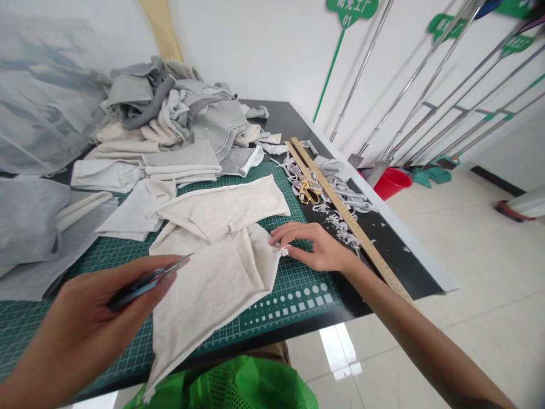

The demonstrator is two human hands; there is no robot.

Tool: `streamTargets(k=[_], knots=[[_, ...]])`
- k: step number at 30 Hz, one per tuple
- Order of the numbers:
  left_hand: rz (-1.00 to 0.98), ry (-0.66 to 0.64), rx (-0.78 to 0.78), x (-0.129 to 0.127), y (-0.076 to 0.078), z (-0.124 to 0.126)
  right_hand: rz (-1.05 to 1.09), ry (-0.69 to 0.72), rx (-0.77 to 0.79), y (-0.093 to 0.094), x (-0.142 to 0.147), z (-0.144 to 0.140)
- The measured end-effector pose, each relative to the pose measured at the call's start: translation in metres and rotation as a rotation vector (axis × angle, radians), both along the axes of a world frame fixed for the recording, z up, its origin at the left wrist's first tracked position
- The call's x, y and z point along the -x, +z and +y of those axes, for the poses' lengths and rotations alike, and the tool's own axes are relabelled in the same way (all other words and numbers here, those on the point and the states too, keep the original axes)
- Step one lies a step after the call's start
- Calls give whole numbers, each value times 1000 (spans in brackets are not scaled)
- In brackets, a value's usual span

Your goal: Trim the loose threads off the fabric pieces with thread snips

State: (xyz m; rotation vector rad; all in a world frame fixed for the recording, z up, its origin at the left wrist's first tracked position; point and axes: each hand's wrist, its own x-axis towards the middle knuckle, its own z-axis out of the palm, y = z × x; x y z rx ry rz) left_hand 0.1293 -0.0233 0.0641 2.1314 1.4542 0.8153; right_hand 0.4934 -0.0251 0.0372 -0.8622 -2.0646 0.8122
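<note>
A cream piece of cloth [213,272] lies partly folded across the green cutting mat [293,284], one corner hanging over the table's front edge. My left hand [93,312] is closed around small dark-handled thread snips [147,282], their metal tips pointing right above the cloth. At the cloth's right edge, my right hand [317,247] pinches a bunched bit of the fabric between thumb and fingers.
Folded grey and white cloths [183,162] are heaped at the back left, with grey fabric [29,221] at the left. Gold-handled scissors [309,193], scraps and a wooden ruler [344,213] lie at the right. A red bucket [394,182] stands on the floor.
</note>
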Motion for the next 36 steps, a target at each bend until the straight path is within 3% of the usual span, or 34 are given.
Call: streamTargets(k=[3, 7, 15, 20, 24, 32, 36], knots=[[12, -227, 23, -33, 9, 8, 89, -3, 121, 3, 11, 6], [36, -418, 23, -70, 9, 17, 167, -78, 242, 5, 22, 11], [99, -554, -269, -100, 6, 40, 250, -183, 323, -3, 27, 10], [159, -580, -381, -102, -4, 46, 311, -210, 369, -6, 30, 10], [99, -593, -422, -103, -13, 44, 372, -219, 421, -8, 33, 10], [77, -525, -517, -103, -27, 42, 475, -211, 499, -15, 35, 10], [-20, -486, -380, -106, -30, 39, 580, -184, 595, -18, 37, 12]])
